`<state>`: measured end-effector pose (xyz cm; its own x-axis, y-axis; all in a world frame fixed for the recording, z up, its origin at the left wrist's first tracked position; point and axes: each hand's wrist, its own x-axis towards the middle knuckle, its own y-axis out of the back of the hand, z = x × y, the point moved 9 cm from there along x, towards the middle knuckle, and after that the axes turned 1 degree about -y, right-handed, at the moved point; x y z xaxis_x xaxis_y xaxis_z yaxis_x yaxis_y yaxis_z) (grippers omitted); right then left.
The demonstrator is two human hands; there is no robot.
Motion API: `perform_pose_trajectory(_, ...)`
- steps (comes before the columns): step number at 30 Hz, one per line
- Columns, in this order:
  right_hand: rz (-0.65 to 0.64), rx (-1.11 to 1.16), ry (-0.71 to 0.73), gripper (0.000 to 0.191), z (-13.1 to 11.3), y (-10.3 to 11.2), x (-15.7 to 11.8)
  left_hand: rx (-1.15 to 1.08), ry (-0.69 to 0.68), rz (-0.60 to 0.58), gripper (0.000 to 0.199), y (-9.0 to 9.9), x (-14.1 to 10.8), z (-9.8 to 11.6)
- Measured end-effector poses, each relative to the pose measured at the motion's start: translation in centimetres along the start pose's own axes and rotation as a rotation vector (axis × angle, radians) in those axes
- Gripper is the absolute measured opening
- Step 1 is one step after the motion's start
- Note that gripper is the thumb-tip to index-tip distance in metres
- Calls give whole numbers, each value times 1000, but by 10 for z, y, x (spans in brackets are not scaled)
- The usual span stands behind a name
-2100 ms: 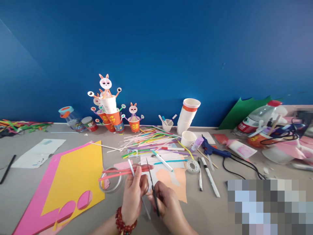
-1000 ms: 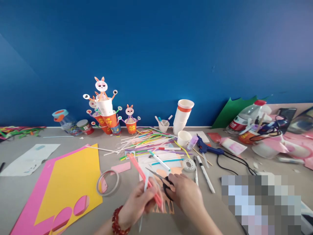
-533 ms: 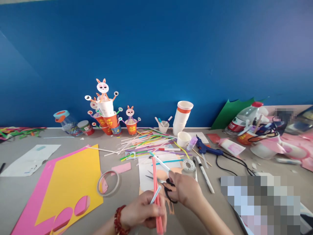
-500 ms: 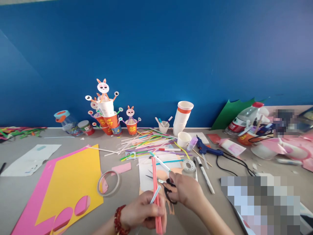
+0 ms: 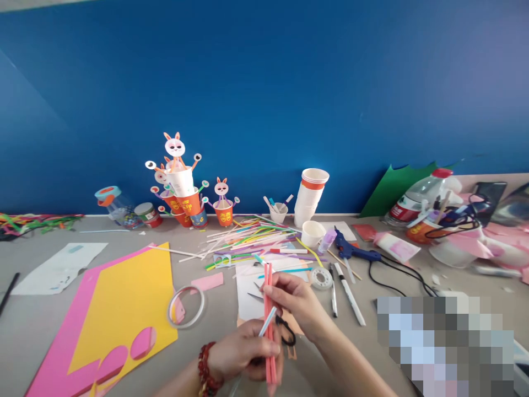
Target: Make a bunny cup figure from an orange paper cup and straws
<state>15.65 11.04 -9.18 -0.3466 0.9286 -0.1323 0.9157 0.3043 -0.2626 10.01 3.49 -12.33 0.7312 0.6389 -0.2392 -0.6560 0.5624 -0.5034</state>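
Observation:
My left hand [image 5: 250, 350], with a red bead bracelet [image 5: 205, 365] on the wrist, is closed around a small bundle of coral-pink straws [image 5: 270, 325] held upright. A short white-and-blue stick [image 5: 268, 321] also sticks out of its grip. Higher up, the fingers of my right hand [image 5: 291, 295] pinch the upper part of the same straws. Behind the bundle lie scissors [image 5: 287, 331] with black handles, partly hidden by my hands, on white paper [image 5: 246, 300]. A teal-tipped white pen or stick [image 5: 259, 259] shows just beyond the straw tops.
Loose coloured straws [image 5: 248, 240] lie at the back. Around are a tape roll [image 5: 185, 325], a tape dispenser [image 5: 321, 278], markers [image 5: 350, 295], a blue glue gun [image 5: 357, 252] with its cord, stacked paper cups [image 5: 309, 198], rabbit cup figures [image 5: 188, 201] and yellow card [image 5: 132, 298].
My right hand has moved from beside the scissors' handles up and left to the coral straws and now pinches them. My left hand keeps its hold; the view has shifted slightly.

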Motion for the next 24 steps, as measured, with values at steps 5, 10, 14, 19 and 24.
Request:
perform_pose_trajectory(5, 49, 110, -16, 38, 3, 16, -1, -91, -123, 365, 52, 33, 5, 2)
perform_pose_trajectory(10, -33, 37, -70, 38, 13, 9, -4, -129, -258, 628, 39, 56, -3, 11)
perform_pose_trajectory(14, -84, -119, -73, 38, 25, -4, -4, -96, -328, 774, 40, 66, -15, 17)
perform_pose_trajectory(19, -70, -304, 57, 32, 24, -15, -5, -42, -405, 683, 44, 63, -10, 18)
perform_pose_trajectory(24, -36, -433, 110, 26, 22, -18, -6, 26, -401, 699, 46, 70, -10, 11)
